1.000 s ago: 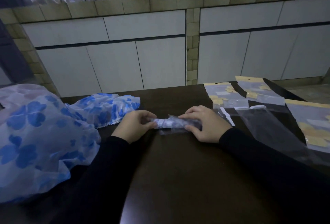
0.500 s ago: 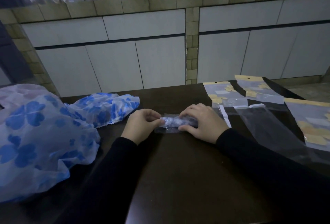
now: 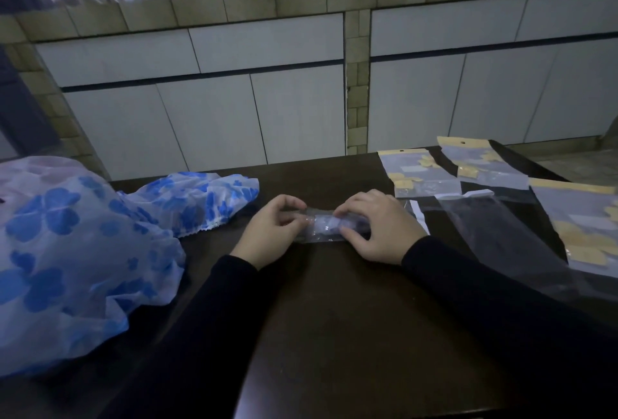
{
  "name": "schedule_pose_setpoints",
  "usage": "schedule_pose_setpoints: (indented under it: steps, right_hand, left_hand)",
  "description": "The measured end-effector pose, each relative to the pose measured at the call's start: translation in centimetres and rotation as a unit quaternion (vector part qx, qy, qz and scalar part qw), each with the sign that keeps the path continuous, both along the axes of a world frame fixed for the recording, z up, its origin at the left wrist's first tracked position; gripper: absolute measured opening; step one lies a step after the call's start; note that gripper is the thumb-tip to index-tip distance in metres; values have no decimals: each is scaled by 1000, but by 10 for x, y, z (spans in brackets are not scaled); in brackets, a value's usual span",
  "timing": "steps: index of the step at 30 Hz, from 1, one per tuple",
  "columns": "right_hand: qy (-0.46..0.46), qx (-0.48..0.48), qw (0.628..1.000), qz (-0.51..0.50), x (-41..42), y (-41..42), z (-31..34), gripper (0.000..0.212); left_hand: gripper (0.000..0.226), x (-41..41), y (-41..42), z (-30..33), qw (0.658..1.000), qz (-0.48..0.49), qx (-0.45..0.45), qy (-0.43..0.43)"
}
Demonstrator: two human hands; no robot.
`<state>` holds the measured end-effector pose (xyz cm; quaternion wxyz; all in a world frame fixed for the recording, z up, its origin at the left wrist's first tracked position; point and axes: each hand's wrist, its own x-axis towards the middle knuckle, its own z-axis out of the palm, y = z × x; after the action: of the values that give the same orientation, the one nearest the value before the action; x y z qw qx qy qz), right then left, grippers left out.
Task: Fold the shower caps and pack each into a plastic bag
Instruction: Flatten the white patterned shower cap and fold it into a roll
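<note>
Head view: folded blue-white shower cap [image 3: 329,225] sits inside a clear narrow plastic bag [image 3: 311,238] at table centre. Left hand [image 3: 272,229] pinches the bag mouth; right hand [image 3: 374,228] grips the bagged roll. Two loose blue-flowered translucent shower caps [image 3: 67,251] on the left remain unpacked; an empty clear bag [image 3: 485,234] waits on the right.

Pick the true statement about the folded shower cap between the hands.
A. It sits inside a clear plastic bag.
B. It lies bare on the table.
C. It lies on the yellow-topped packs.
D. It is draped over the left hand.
A: the folded shower cap shows through a clear plastic bag, held at its ends by the left hand and right hand.
</note>
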<state>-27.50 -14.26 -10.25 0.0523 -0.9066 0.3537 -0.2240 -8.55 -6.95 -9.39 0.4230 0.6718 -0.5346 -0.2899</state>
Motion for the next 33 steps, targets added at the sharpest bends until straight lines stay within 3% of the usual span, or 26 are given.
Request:
schedule_pose_setpoints:
  steps: [5, 8, 10, 12, 19, 33]
  right_hand:
    - [10, 13, 1000, -3, 3, 2, 0, 34]
    - [8, -5, 1000, -26, 8, 3, -3, 37]
    - [-1, -4, 999, -38, 13, 3, -4, 39]
    - [-5, 6, 999, -48, 20, 2, -4, 41]
    - [-28, 30, 995, -91, 63, -11, 0, 41]
    - [87, -1, 989, -116, 129, -90, 8, 39]
  left_hand:
    - [16, -1, 0, 0, 1000, -9, 1, -5]
    - [32, 12, 2, -1, 977, 109, -23, -181]
    - [47, 23, 4, -7, 936, 158, 36, -312]
    - [54, 28, 7, -13, 913, 150, 100, -366]
    - [51, 29, 14, -19, 918, 124, 112, -360]
    - [48, 29, 11, -23, 907, 137, 97, -386]
